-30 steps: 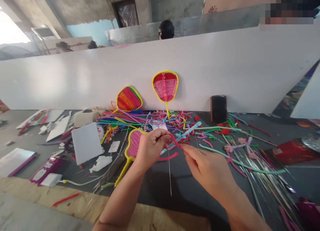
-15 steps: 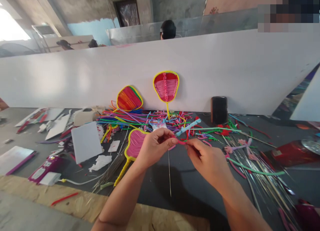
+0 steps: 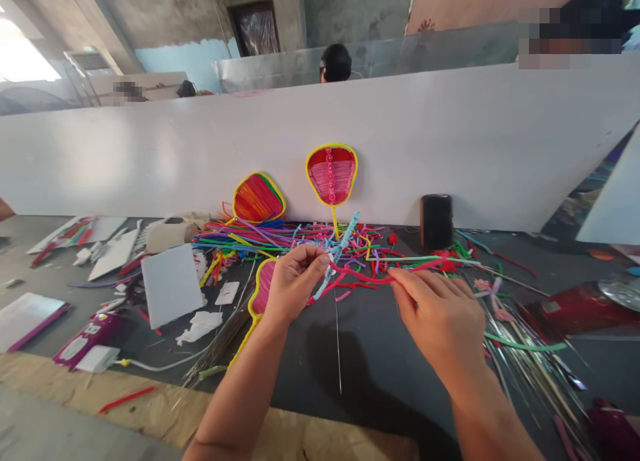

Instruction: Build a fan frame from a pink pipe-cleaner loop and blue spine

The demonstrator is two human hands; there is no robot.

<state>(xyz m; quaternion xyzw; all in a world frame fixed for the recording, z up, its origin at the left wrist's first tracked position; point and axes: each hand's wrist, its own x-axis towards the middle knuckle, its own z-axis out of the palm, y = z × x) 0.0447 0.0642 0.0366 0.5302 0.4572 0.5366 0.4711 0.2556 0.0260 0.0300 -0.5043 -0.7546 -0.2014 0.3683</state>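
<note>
A pinkish-red pipe cleaner (image 3: pixel 367 278) stretches between my two hands over the dark table. My left hand (image 3: pixel 294 280) is closed in a pinch on its left part, beside a twisted light-blue pipe cleaner piece (image 3: pixel 349 233) that slants up past the fingertips. My right hand (image 3: pixel 436 314) pinches the red strand between thumb and fingers. Partly behind my left forearm lies a pink fan shape (image 3: pixel 262 289) with a yellow rim and handle. Against the white board lean a red-and-pink fan (image 3: pixel 332 178) and an orange-red one (image 3: pixel 258 198).
A pile of coloured pipe cleaners (image 3: pixel 280 238) lies behind my hands. A phone (image 3: pixel 437 222) stands at the board. To the right are thin metal wires (image 3: pixel 530 368) and a red can (image 3: pixel 585 311); to the left, a white card (image 3: pixel 173 284) and a purple device (image 3: pixel 93 338). People's heads show beyond the board.
My hands have moved apart, drawing out a longer stretch of red pipe cleaner. The light-blue piece now stands steeper and closer to my left fingertips. My right hand has shifted right.
</note>
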